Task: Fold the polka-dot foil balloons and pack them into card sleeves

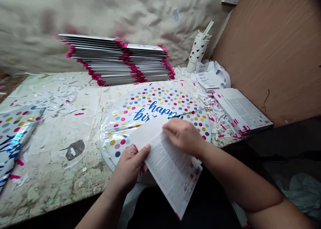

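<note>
A flat round foil balloon [155, 105] with coloured dots and blue "happy bir..." lettering lies on the worktable [60, 135]. Over its near edge I hold a white printed card sleeve [173, 172] with pink trim. My left hand [130, 167] grips the sleeve's left edge, thumb on top. My right hand [184, 135] rests on the sleeve's upper part with its fingers curled and pressed at the sleeve's opening, where a folded dotted piece shows.
A tall stack of pink-edged card sleeves [117, 60] stands at the back. A smaller stack [240, 111] lies at the right beside loose labels [209, 76] and a heart-print cup [198, 50]. Another dotted foil piece [15, 132] lies at left. Paper scraps litter the table.
</note>
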### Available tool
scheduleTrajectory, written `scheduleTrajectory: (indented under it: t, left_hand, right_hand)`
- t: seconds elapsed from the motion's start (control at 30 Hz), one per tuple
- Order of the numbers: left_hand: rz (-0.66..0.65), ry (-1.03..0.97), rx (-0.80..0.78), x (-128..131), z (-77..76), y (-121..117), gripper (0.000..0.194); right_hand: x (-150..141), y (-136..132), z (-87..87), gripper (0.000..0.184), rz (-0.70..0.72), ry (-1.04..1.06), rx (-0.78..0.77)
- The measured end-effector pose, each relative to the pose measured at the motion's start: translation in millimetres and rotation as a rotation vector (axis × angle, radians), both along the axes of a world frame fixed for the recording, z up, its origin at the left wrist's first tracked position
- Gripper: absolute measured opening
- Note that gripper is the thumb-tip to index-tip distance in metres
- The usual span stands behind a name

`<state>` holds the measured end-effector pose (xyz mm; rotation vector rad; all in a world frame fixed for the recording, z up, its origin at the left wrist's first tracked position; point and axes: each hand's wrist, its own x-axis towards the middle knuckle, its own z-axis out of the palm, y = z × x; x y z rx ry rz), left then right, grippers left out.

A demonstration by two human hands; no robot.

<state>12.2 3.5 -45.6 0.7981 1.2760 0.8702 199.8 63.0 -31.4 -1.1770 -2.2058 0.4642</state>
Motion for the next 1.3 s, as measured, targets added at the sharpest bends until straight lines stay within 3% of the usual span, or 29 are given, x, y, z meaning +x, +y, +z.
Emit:
scheduleTrajectory:
  t: [0.1,0.37,0.57,0.77,0.83,0.97,1.03,1.1,1.2,1.3]
  left_hand:
    - [-0.061,0.009,0.029,4.2,-3.3,-5.6,0.030]
    - [-0.066,0.148,0.142,9.7,4.1,-8.4,0.033]
    - [-0.102,0.194,0.088,6.5,3.8,-6.1,0.034]
    - [-0.120,0.264,0.134,8.6,8.1,-4.2,0.036]
    - [-0.128,0.249,0.118,7.9,9.0,-3.9,0.035]
    - [-0.082,0.223,0.089,2.3,9.9,-1.1,0.033]
    - [-0.064,0.225,0.089,0.9,8.9,1.3,0.033]
    - [-0.083,0.201,0.080,2.9,6.7,3.5,0.032]
    - [-0.148,0.144,0.096,11.9,3.6,4.5,0.031]
    - [-0.177,0.146,0.126,20.5,4.3,2.6,0.031]
  right_hand:
    - [-14.3,-21.8,0.8,0.016,0.174,-0.167,0.062]
    - [-22.5,-24.5,1.1,0.016,0.156,-0.223,0.098]
    - [-19.2,-21.7,12.2,0.014,0.212,-0.356,0.031]
    - [-35.3,-33.4,21.1,0.013,0.261,-0.584,0.252]
    - [-29.7,-26.2,20.5,0.012,0.180,-0.543,0.285]
    - [12.5,2.9,24.5,0.017,-0.247,-0.473,0.266]
    - [30.3,9.2,27.3,0.020,-0.338,-0.418,0.204]
    - [32.8,3.8,26.8,0.017,-0.152,-0.313,0.103]
    - [12.8,-15.7,18.4,0.015,0.169,-0.214,0.049]
    - [-7.5,-28.0,7.6,0.017,0.173,-0.237,0.087]
